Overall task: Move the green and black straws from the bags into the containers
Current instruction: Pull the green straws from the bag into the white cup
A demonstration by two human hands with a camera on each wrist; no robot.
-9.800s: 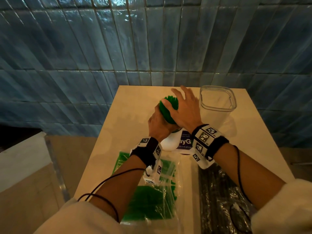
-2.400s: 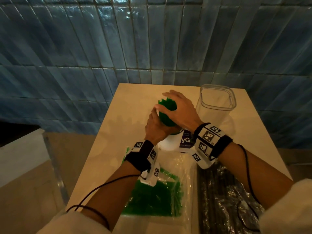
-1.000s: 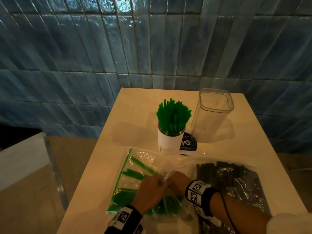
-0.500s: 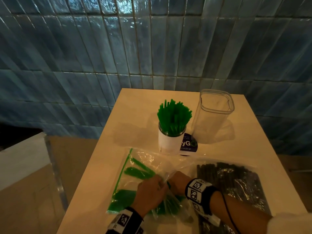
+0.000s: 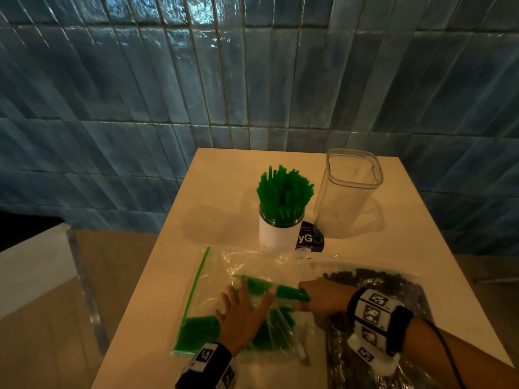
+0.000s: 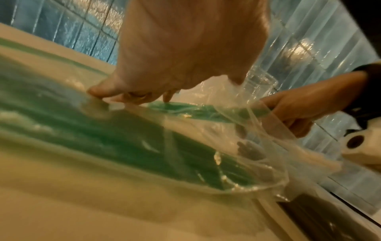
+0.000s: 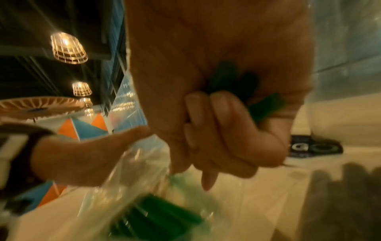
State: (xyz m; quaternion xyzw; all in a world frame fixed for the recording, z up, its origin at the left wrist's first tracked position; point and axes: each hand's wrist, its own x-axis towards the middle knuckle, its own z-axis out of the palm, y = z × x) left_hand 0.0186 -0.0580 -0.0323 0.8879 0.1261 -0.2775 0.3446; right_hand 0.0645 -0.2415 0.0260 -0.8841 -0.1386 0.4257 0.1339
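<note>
A clear bag of green straws [image 5: 202, 329] lies on the near left of the table. My left hand [image 5: 241, 313] presses flat on the bag [image 6: 123, 130] with spread fingers [image 6: 98, 89]. My right hand [image 5: 320, 299] grips a bunch of green straws [image 5: 289, 292] at the bag's mouth, fingers curled round the green straws [image 7: 261, 107]. Further back, a white jar [image 5: 278, 231] holds several upright green straws [image 5: 283, 192]. An empty clear square container [image 5: 348, 195] stands to its right. The bag of black straws [image 5: 373, 279] lies under my right forearm.
The beige table [image 5: 224, 169] ends at a blue tiled wall [image 5: 252, 80]. A dark round sticker [image 5: 310, 240] lies beside the jar. To the left, the table edge drops to the floor, with a white ledge [image 5: 31, 265] beyond.
My left hand has flattened on the bag. My right hand has drawn back to the right with a bunch of green straws coming out of the bag's mouth.
</note>
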